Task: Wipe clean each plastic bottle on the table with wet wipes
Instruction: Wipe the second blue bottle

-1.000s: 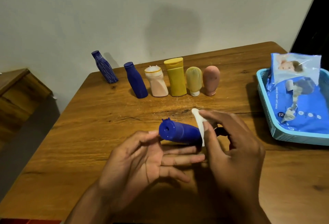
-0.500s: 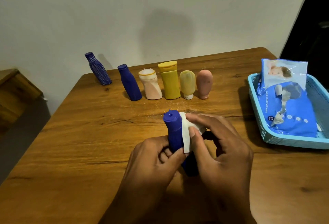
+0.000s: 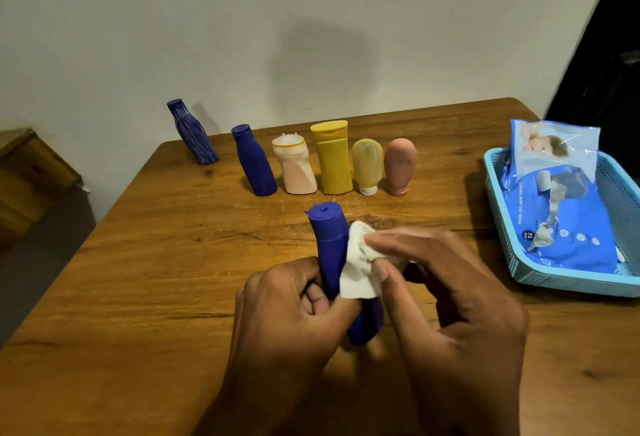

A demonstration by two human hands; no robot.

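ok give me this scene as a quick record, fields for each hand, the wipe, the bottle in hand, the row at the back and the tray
left hand: grips the lower part of the blue bottle
right hand: pinches the wet wipe against the bottle's side
blue bottle: held roughly upright above the table, cap up
wet wipe: white, crumpled, on the bottle's right side
back row: six bottles standing, from striped blue bottle to pink bottle
tray: light blue, at right, holds the wipes pack
table: wooden

Blue bottle upright in my left hand, cap up, white wet wipe pressed to its side by my right hand, six more bottles standing in a row behind
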